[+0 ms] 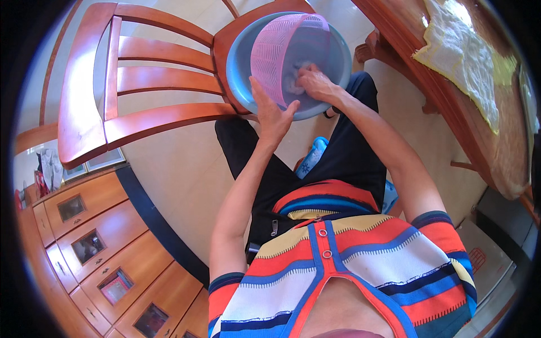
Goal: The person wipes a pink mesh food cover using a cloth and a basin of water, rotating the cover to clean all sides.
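A light blue plastic basin (237, 78) rests on the seat of a wooden chair in front of me. Inside it, a pink plastic mesh basket (267, 57) is tipped up on its side. My left hand (271, 113) grips the basket's near rim, thumb on one side and fingers on the other. Lower in the basin, my right hand (316, 82) has its fingers closed around a whitish soft wad (292, 83), which could be cloth or a scrubber. The fingertips are partly hidden in it. Whether water stands in the basin is hard to tell.
The slatted back of the wooden chair (169, 78) spreads to the left. A wooden table (456, 110) with a white, yellow-edged cloth (460, 59) stands at the right. Drawers of a wooden cabinet (127, 249) line the lower left. My knees straddle the tiled floor (181, 169).
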Tool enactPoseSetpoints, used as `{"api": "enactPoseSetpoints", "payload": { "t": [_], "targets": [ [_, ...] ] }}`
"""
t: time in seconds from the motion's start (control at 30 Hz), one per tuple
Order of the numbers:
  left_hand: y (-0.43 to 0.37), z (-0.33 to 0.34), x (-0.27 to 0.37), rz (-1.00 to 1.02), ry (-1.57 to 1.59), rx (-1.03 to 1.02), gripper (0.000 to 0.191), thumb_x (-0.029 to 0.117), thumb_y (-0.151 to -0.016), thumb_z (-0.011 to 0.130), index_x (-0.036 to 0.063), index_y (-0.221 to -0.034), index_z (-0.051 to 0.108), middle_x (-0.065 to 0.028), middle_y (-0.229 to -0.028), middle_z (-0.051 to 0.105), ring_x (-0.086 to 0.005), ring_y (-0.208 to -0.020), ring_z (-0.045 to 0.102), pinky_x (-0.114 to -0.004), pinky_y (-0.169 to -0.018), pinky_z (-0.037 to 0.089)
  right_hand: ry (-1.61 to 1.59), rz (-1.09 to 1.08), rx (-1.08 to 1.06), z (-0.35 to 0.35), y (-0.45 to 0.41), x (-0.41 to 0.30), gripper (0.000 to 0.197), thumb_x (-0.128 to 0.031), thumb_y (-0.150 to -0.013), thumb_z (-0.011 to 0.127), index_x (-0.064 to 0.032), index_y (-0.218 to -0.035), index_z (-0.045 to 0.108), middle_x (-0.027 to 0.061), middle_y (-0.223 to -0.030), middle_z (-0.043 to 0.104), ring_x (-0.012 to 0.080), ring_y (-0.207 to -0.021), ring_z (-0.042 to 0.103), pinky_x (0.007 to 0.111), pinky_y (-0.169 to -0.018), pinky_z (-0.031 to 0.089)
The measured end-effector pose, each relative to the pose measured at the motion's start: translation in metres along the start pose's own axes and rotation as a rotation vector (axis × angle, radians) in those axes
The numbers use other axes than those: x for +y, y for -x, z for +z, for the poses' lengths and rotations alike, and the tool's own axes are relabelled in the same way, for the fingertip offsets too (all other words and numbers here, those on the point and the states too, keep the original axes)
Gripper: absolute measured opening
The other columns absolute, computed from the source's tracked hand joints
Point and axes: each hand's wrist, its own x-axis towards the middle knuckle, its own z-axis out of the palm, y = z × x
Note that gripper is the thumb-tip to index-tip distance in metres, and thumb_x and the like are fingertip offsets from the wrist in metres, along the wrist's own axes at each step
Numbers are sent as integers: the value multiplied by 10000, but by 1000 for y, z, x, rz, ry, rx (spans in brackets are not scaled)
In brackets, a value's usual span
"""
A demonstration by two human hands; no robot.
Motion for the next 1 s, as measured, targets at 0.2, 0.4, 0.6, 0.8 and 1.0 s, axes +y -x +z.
{"api": "enactPoseSetpoints", "payload": {
  "t": [0.2, 0.4, 0.6, 0.8, 1.0],
  "targets": [
    [-15, -10, 0, -160, -108, 27, 929, -1, -661, 559, 10, -1407, 7, -283, -1379, 224, -439, -1221, 342, -450, -961, 354, 101, 208, 14, -11, -2, -16, 194, -129, -760, 534, -105, -854, 703, 79, -1052, 566, 291, -1073, 450, 416, -917, 369],
    [-62, -63, -5, -333, -198, -204, 880, 24, -669, 512, 50, -1413, 44, -276, -1303, 375, -430, -1146, 445, -418, -925, 397, 281, 425, 74, -27, -3, -21, 219, -153, -756, 569, -97, -918, 705, 46, -1192, 505, 263, -1145, 388, 389, -912, 375],
    [-64, -66, -17, -318, 198, 55, 1180, 226, -590, 824, -38, -1391, -2, -320, -1342, 288, -362, -1227, 379, -386, -1014, 328, 132, 378, 38, -16, -1, -20, 229, -121, -768, 547, -103, -937, 701, 90, -1200, 485, 335, -1138, 398, 438, -920, 386],
    [-3, -8, -9, -133, 153, 0, 1218, 241, -581, 833, -47, -1389, -32, -297, -1404, 104, -403, -1325, 156, -413, -1081, 196, -40, 281, -1, -6, -1, -12, 234, -105, -748, 540, -119, -921, 698, 141, -1107, 558, 388, -1049, 474, 467, -916, 402],
    [-11, 7, -6, -6, -15, 113, 949, -66, -625, 554, -19, -1393, -1, -314, -1356, 179, -466, -1264, 227, -426, -1050, 234, -295, -154, -60, -11, -7, -6, 299, 5, -654, 551, -102, -902, 680, 116, -901, 596, 333, -1043, 483, 381, -899, 409]
  ]
}}
